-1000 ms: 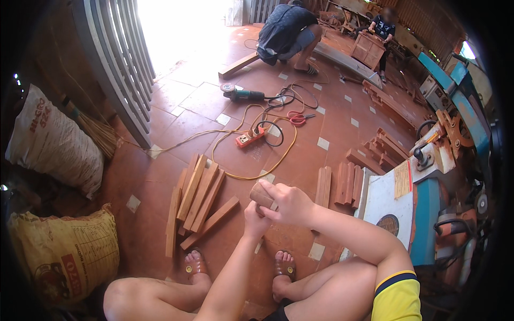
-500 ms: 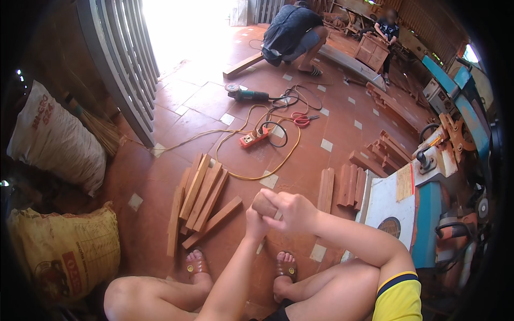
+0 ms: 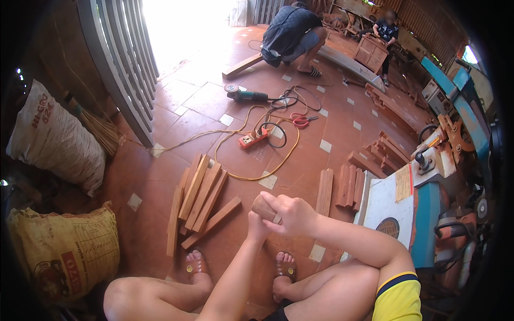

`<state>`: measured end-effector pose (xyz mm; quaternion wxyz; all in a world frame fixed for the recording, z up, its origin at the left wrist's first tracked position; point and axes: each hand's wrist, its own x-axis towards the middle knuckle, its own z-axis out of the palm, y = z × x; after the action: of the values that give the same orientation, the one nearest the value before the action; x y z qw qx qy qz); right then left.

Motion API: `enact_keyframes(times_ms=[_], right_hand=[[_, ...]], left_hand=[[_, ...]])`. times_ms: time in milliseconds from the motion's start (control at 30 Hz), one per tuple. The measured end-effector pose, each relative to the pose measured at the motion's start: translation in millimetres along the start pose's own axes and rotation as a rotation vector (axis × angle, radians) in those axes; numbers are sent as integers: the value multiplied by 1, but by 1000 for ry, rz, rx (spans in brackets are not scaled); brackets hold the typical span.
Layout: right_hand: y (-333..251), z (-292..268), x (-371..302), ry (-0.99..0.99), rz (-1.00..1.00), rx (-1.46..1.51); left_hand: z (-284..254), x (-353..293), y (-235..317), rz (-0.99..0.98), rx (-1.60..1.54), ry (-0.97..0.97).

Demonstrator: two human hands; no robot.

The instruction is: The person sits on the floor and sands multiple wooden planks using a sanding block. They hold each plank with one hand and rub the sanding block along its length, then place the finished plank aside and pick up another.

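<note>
Yellow sleeve (image 3: 397,304) with a dark navy band (image 3: 395,281), black shorts (image 3: 281,314), brown sandals (image 3: 201,266) with round yellowish ornaments (image 3: 193,268)

My feed's got a grinder (image 3: 249,96) on the floor (image 3: 144,174), red scissors (image 3: 305,119) near an orange power strip (image 3: 253,138), plus a white sack (image 3: 59,142) by a broom (image 3: 97,127).

hard white daylight pours through the wide open doorway (image 3: 187,29), blown out to featureless glare beside the tall grey slatted gate (image 3: 120,69); it lays a pale sheen over the glossy red-brown tiled floor (image 3: 187,99) nearby. a small bright opening (image 3: 470,55) also burns out at upper right. the left side sinks into shadow around the white woven sack (image 3: 59,142). fisheye curvature bends the gate's bars, the rim falls to black, and distant detail looks soft
</note>
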<state>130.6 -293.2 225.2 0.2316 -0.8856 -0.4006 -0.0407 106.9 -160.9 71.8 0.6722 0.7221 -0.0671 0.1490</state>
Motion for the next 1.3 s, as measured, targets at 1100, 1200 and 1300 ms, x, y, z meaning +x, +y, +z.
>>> enact_keyframes(times_ms=[1100, 1200, 1300], right_hand=[[-4, -6, -7, -65, 35, 0], [11, -4, 2, 37, 17, -26], [6, -5, -1, -31, 45, -39]], left_hand=[[-2, 3, -2, -102, -94, -2], [3, 8, -1, -120, -164, 34], [0, 10, 2, 12, -10, -57]])
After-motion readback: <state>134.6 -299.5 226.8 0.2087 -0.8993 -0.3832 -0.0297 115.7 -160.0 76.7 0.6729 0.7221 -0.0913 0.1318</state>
